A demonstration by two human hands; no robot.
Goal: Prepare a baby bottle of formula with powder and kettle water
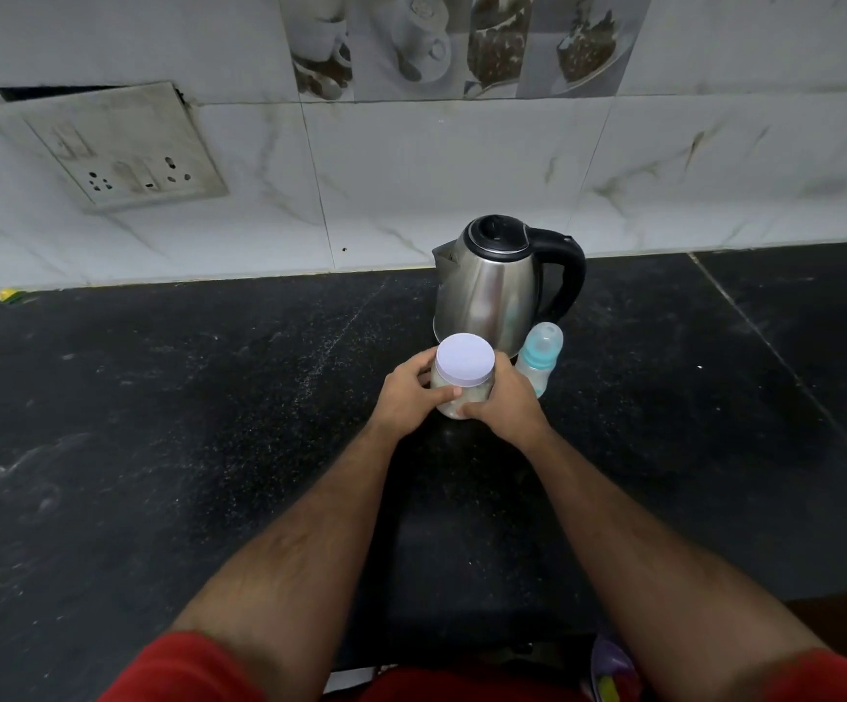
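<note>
Grip: my left hand [409, 397] and right hand [505, 400] clasp the powder jar [462, 380], lid on.
Beyond the grip: kettle [487, 291]; baby bottle [538, 359] just right, capped.
Progress: I judge nothing scooped or poured yet.

We grip the powder jar [463, 385] with our left hand [411, 397] and right hand [505, 400], its lid on. It sits just before the kettle [492, 291]. The baby bottle [538, 359] stands right of the jar.
</note>
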